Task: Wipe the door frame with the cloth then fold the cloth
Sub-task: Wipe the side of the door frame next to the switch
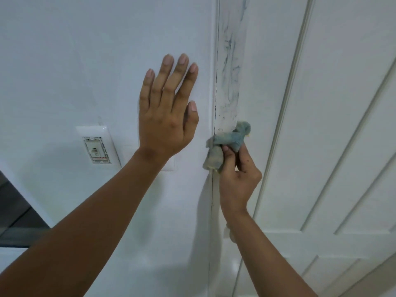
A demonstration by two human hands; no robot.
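A white door frame [230, 61] runs top to bottom just right of centre, streaked with bluish-grey smears above the cloth. My right hand [237, 179] is shut on a bunched blue-grey cloth [227, 142], which presses against the frame at mid height. My left hand [167, 108] lies flat on the white wall to the left of the frame, fingers spread and holding nothing.
A white wall switch plate [97, 146] sits on the wall left of my left forearm. A white panelled door [332, 125] fills the right side. A dark opening [15, 211] shows at the lower left edge.
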